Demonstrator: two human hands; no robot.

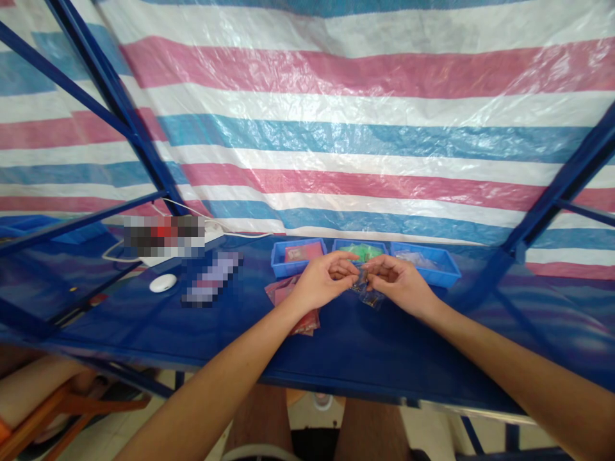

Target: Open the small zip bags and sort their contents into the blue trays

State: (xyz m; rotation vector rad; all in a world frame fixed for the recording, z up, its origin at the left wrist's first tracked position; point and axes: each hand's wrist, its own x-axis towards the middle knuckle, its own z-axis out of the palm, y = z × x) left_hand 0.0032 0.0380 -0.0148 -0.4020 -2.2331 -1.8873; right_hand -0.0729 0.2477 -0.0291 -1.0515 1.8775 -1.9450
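My left hand (pixel 324 280) and my right hand (pixel 403 283) meet over the blue table, fingertips pinched close together. Between them is a small clear plastic bag (pixel 371 298) with tiny dark and brassy pieces inside, too small to name. Both hands grip it near its upper part, and its lower end hangs below my right fingers. Pinkish-red plastic bags (pixel 306 324) lie in a loose pile, partly hidden under my left wrist. Just behind the hands stand a blue bin with a pink packet (pixel 302 251), one with green packets (pixel 361 251), and one with clear bags (pixel 417 259).
On the left lie a white oval case (pixel 163 283), a blurred purplish item (pixel 214 278) and a white power strip (pixel 185 250) with cables. Blue frame posts (pixel 560 186) rise at both sides before a striped plastic sheet (pixel 365 141). Another person's arm (pixel 38 384) shows at lower left.
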